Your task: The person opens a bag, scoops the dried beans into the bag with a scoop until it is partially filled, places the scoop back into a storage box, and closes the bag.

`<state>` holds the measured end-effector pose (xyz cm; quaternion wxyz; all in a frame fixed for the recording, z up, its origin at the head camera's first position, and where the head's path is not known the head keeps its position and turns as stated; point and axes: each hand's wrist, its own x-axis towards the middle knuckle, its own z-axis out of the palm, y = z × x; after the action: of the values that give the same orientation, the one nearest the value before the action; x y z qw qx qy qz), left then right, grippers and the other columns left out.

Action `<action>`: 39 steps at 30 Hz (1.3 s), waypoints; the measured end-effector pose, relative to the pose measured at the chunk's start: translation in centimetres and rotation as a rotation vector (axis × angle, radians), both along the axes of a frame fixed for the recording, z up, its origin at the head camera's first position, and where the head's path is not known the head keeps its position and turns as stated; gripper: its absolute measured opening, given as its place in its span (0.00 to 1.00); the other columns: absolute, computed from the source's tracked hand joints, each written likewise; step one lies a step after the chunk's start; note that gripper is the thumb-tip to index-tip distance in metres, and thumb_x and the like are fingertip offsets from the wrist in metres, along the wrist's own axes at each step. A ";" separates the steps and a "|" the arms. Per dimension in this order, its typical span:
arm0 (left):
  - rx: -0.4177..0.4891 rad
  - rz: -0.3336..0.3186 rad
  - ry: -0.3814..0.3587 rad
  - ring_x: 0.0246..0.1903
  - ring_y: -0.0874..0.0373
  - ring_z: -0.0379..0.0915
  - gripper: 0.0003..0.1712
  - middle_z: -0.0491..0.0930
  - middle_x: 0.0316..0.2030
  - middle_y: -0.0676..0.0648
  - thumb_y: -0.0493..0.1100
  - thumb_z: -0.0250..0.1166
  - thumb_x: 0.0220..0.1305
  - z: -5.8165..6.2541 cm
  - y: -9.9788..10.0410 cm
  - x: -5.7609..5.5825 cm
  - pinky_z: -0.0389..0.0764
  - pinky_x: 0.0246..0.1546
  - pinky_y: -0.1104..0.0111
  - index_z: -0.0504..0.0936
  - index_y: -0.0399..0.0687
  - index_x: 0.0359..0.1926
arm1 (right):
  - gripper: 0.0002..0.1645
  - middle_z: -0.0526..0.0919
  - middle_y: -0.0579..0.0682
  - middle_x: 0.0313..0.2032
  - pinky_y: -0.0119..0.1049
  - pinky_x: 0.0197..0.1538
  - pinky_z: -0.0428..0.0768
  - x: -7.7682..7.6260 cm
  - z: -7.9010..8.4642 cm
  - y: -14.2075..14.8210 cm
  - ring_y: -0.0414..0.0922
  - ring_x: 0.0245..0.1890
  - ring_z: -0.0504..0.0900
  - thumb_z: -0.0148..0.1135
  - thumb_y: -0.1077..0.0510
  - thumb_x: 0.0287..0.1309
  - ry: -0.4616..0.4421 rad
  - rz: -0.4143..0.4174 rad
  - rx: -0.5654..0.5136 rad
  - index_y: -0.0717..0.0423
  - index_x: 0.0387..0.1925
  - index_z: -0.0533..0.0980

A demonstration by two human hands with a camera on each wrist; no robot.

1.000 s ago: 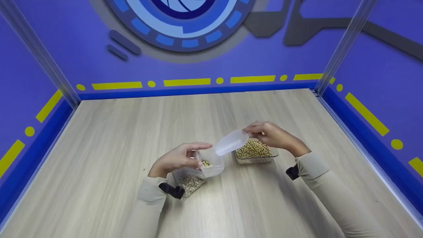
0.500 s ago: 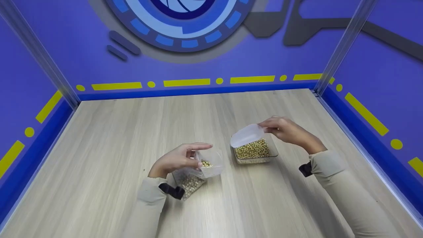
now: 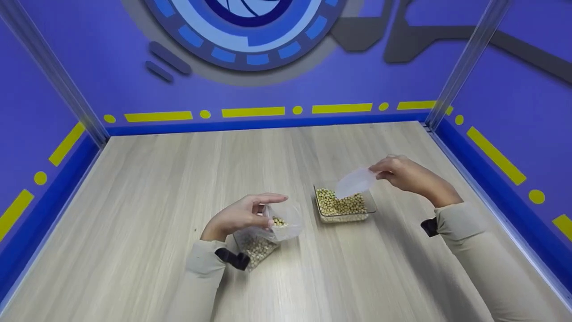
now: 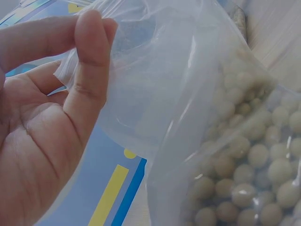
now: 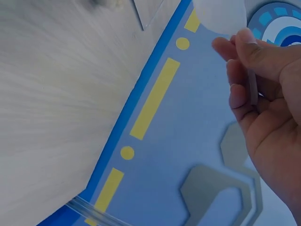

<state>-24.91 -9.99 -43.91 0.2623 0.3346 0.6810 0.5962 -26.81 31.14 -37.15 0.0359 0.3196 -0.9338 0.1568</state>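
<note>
My left hand (image 3: 243, 212) pinches the rim of a clear plastic bag (image 3: 288, 230) between thumb and fingers, spreading its mouth. Round dried beans (image 4: 254, 179) fill the bag's lower part, which slumps onto the table. To the right stands a clear rectangular container (image 3: 344, 218) of similar pale yellow-green beans (image 3: 344, 205). My right hand (image 3: 409, 176) grips the handle of a translucent white scoop (image 3: 355, 182), tilted down over the container's back. Whether its tip touches the beans I cannot tell. In the right wrist view the handle (image 5: 253, 87) lies between thumb and curled fingers.
A pale wood table (image 3: 170, 188) lies under everything. Blue-purple panels (image 3: 286, 91) with yellow marks enclose its back and sides, joined by metal corner posts (image 3: 464, 58). Each sleeve carries a dark strap piece (image 3: 232, 258) near the wrist.
The scoop in my right hand has moved rightward from beside the bag's mouth to over the bean container, and its tip now points down. My left hand and the bag stay put.
</note>
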 end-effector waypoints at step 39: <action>0.015 -0.033 -0.004 0.31 0.68 0.77 0.37 0.59 0.67 0.28 0.28 0.63 0.59 -0.2 0.0 -0.1 0.82 0.36 0.75 0.62 0.32 0.68 | 0.05 0.84 0.58 0.23 0.35 0.22 0.74 2.3 0.7 -3.0 0.40 0.19 0.70 0.62 0.74 0.48 0.047 -0.124 0.306 0.68 0.26 0.83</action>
<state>-24.99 -10.03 -44.15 0.2711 0.3466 0.6703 0.5976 -24.48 28.18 -36.49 0.0183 0.2669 -0.9635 0.0029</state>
